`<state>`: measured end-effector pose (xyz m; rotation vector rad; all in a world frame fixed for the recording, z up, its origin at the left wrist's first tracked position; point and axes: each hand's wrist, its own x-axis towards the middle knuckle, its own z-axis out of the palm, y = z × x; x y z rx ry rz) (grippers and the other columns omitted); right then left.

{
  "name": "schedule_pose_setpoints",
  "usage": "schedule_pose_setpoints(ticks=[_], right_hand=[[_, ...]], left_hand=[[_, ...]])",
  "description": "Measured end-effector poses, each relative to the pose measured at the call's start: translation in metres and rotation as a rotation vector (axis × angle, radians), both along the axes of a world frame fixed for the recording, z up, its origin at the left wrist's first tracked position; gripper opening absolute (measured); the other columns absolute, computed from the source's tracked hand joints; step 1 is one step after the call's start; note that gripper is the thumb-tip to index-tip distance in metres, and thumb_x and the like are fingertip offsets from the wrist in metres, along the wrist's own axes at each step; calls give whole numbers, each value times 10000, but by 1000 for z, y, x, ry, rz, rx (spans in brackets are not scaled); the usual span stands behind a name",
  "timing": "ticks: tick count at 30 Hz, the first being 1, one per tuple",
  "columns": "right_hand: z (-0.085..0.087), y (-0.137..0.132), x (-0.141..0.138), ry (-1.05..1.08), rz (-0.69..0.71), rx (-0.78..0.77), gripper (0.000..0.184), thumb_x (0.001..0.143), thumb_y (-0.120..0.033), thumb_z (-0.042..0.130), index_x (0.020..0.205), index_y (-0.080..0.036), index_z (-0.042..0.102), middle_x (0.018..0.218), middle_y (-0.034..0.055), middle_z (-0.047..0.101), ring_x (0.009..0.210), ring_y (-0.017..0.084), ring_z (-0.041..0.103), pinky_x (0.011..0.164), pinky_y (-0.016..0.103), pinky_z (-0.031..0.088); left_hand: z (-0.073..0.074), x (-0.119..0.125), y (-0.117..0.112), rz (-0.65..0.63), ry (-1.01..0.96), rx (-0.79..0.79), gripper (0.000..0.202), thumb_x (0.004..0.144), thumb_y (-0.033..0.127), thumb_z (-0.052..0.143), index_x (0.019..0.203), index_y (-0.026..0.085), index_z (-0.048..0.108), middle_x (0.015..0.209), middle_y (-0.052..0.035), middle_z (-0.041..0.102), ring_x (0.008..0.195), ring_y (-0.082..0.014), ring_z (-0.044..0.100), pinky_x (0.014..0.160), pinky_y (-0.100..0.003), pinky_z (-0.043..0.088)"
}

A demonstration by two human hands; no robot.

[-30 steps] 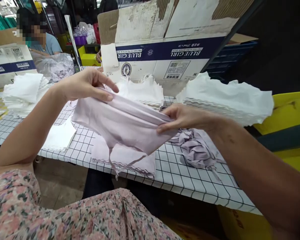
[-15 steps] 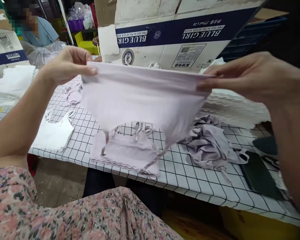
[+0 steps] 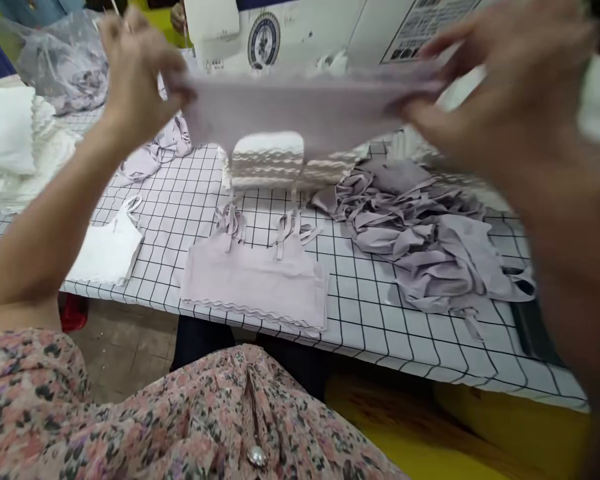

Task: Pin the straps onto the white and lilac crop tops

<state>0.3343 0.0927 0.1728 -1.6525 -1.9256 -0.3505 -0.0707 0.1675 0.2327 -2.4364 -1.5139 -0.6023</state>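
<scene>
My left hand [image 3: 137,77] and my right hand [image 3: 505,87], both blurred by motion, pinch opposite ends of a lilac knit crop top [image 3: 300,107] and hold it stretched wide above the table. Its thin straps hang down. Below it, a similar lilac camisole top [image 3: 255,277] lies flat with its scalloped hem toward me. A white camisole top [image 3: 107,250] lies flat under my left forearm. A heap of crumpled lilac garments [image 3: 420,233] lies below my right hand.
The table has a white cloth with a black grid [image 3: 370,320]. Stacks of white scalloped pieces [image 3: 267,160] stand behind the held top and at left [image 3: 10,127]. A "Blue Girl" cardboard box [image 3: 280,37], a plastic bag of lilac fabric [image 3: 63,63] and another person's hand [image 3: 179,17] are beyond. A yellow bin [image 3: 460,427] sits below the near edge.
The bunched top has been spread and pulled taut between my hands and raised higher in view. The view has tilted down, showing more of the table. The flat lilac top is now uncovered.
</scene>
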Motion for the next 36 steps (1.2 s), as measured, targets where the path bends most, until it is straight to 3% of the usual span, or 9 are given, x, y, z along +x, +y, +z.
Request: schedule_pose_setpoints(ticks=[5,8,13,18,25,29,31,33,36], right_hand=[[-102,-29,-14,-6,97,-310,81,894,-215,818,941,-148,818,970,152,797,1058,305,662,999,503,531],[-132,-48,-7,125,178,-264,86,859,-253,825,832,-186,778,1041,163,806,1029,300,687,966,490,523],[-138,-114,-11,280,401,-5,101,981,-270,742,883,-247,756,903,57,827,863,238,750,861,440,535],[-165,-173,-21,206,373,-169,198,1010,-234,621,890,-260,777,898,55,823,858,259,728,828,463,547],[-164,-196,-24,179,341,-12,117,991,-199,691,930,-258,771,878,42,817,812,247,716,854,462,549],[-170,-223,-28,108,294,-211,191,1046,-323,632,950,-269,788,971,63,831,930,277,736,1055,558,510],[-177,-234,-35,43,328,-263,288,1061,-414,608,1205,-245,792,1250,126,822,1159,351,739,1143,628,452],[-182,-240,-47,-20,365,-294,570,1083,-491,542,1557,-182,615,1577,205,653,1453,428,613,1237,703,352],[-191,-243,-66,-97,365,-398,799,1119,-515,412,1793,-141,202,1774,251,379,1652,448,398,1298,782,208]], left_hand=[[-130,-13,-44,-136,-180,-186,88,877,234,816,898,214,733,1137,-89,705,1157,-294,632,1071,-553,511],[-166,-25,-67,-211,-329,-291,20,923,246,724,907,240,714,961,-50,712,850,-201,630,816,-394,551],[-174,-39,-129,-204,-382,-268,93,970,248,684,1023,271,757,913,-38,725,764,-173,623,685,-342,543],[-206,-51,-186,-323,-339,-306,278,904,130,625,1062,299,779,972,-45,745,865,-184,723,714,-323,622],[-211,-65,-208,-302,-311,-150,424,862,46,631,1135,336,778,1013,-27,751,889,-186,720,737,-336,630],[-207,-74,-223,-330,-254,-260,405,907,68,611,1142,347,787,1030,-49,769,907,-224,708,784,-401,640],[-207,-70,-227,-338,-210,-317,453,946,74,572,1240,358,769,1138,-63,788,1030,-258,728,905,-471,644],[-210,-58,-228,-333,-223,-332,541,1000,89,534,1435,373,686,1377,-75,756,1309,-294,698,1110,-552,593],[-225,-33,-229,-339,-212,-376,621,1073,261,589,1676,353,469,1726,-97,523,1675,-349,407,1366,-626,361]])
